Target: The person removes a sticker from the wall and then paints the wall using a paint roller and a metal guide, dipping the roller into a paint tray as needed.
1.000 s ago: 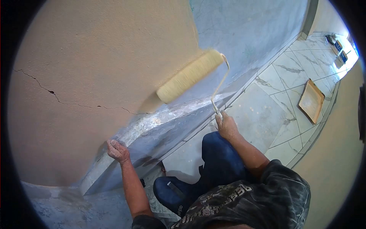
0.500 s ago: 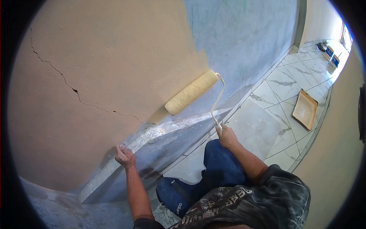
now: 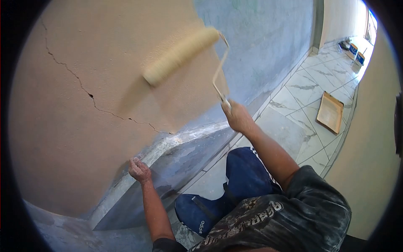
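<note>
In my right hand (image 3: pixel 238 117) is the handle of a paint roller (image 3: pixel 181 56), its bent wire frame running up to a long, pale, paint-coated sleeve. The sleeve lies at a slant over the peach-painted part of the wall (image 3: pixel 121 46), its right end near the border with the bluish unpainted part (image 3: pixel 260 46). My left hand (image 3: pixel 140 170), dusty and curled into a fist, is beside the wall just above a rough whitish ledge (image 3: pixel 168 145). Nothing shows sticking out of that fist.
A jagged crack (image 3: pixel 91 95) runs down the painted wall to the ledge. On the marble-patterned tile floor (image 3: pixel 289 98) to the right lies a paint tray (image 3: pixel 330 112). Farther back stand blue paint buckets (image 3: pixel 360 59). Another wall (image 3: pixel 369 168) borders the passage on the right.
My right hand has moved up and to the left, carrying the roller higher over the painted area; the sleeve is now blurred. My left hand stays by the ledge, and the view has shifted slightly.
</note>
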Demonstrator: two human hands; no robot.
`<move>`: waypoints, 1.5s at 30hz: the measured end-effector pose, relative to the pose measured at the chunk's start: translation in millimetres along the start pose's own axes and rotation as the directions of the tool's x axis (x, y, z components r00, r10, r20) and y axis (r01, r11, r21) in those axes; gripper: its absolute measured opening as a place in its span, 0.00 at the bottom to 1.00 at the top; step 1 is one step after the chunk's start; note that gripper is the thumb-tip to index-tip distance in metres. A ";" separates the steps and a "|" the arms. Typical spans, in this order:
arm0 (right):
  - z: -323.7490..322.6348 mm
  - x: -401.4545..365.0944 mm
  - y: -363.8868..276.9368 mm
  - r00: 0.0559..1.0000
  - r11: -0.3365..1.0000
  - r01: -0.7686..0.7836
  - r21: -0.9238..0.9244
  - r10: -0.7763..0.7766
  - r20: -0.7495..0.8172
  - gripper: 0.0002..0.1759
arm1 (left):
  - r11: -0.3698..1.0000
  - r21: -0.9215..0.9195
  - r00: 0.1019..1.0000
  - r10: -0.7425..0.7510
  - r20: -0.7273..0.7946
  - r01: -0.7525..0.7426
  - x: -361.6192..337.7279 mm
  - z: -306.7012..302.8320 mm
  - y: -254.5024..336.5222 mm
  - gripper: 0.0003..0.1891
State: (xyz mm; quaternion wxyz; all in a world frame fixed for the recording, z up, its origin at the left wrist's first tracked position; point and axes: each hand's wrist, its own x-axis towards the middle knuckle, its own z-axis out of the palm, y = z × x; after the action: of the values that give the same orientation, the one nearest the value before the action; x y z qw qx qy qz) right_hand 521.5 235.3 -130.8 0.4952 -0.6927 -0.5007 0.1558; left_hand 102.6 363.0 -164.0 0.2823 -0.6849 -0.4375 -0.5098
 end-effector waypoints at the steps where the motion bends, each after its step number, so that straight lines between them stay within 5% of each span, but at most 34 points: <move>1: 14.2 -10.1 23.5 1.000 1.000 -0.004 -0.002 0.004 0.015 0.27 | 0.997 -0.015 0.993 -0.076 0.093 0.077 -2.6 -3.1 -1.9 0.20; 2: 28.9 -21.8 46.6 1.000 1.000 -0.007 -0.005 0.008 0.029 0.27 | 0.988 -0.026 0.972 -0.147 0.185 0.154 -4.0 -5.1 -3.0 0.20; 4: 38.3 -45.9 60.5 0.985 0.987 -0.147 -0.064 0.152 0.079 0.27 | 0.992 -0.029 0.982 -0.120 0.145 0.125 -2.0 -6.3 1.7 0.20; 9: 24.9 -48.1 30.4 0.986 0.987 -0.156 -0.046 0.158 0.052 0.29 | 0.993 -0.074 0.990 -0.079 0.114 0.088 3.1 -10.6 6.6 0.20; 11: 14.5 -36.1 7.2 0.981 0.982 -0.182 -0.040 0.184 0.066 0.29 | 0.963 -0.157 0.957 -0.179 0.226 0.217 2.0 -11.8 5.0 0.19; 15: -9.5 -2.9 -35.7 0.999 0.999 -0.038 0.000 0.038 -0.008 0.31 | 0.986 -0.151 0.998 -0.064 0.028 0.067 -2.1 -6.1 -1.6 0.18; 17: -22.5 8.5 -61.2 0.999 1.000 0.004 0.016 -0.004 -0.040 0.32 | 0.953 -0.194 0.948 -0.179 0.264 0.233 1.5 -18.5 2.9 0.18; 21: -46.8 36.3 -103.3 0.988 0.992 0.116 0.038 -0.111 -0.109 0.34 | 0.967 -0.227 0.993 -0.119 0.012 0.119 -0.9 -15.4 4.9 0.19; 25: -75.2 60.1 -153.1 0.994 0.997 0.058 0.045 -0.053 -0.098 0.36 | 0.979 -0.180 0.994 -0.104 -0.022 0.098 -11.6 -10.1 -9.1 0.20; 28: -104.5 73.4 -201.2 0.998 0.992 0.014 0.123 -0.008 -0.054 0.38 | 0.952 -0.197 0.963 -0.202 0.179 0.236 -9.4 -15.8 -6.3 0.20; 33: -143.0 113.5 -271.5 0.987 0.980 0.100 0.173 -0.076 -0.139 0.41 | 0.977 -0.155 0.988 -0.154 -0.027 0.148 -12.6 -5.4 -6.7 0.20; 39: -201.7 168.8 -356.2 0.962 0.964 0.218 0.151 -0.187 -0.200 0.39 | 0.946 -0.200 0.963 -0.231 0.142 0.256 -2.7 -30.3 8.3 0.18; 45: -216.1 181.6 -348.0 0.946 0.955 0.262 0.137 -0.227 -0.230 0.37 | 0.976 -0.165 0.988 -0.152 -0.028 0.145 0.5 -16.1 10.8 0.18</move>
State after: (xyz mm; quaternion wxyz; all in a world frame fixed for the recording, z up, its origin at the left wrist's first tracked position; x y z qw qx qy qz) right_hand 569.4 277.7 312.7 0.6169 -0.5942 -0.5127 0.0595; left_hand 104.9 344.8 -157.7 0.1954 -0.6605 -0.4389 -0.5770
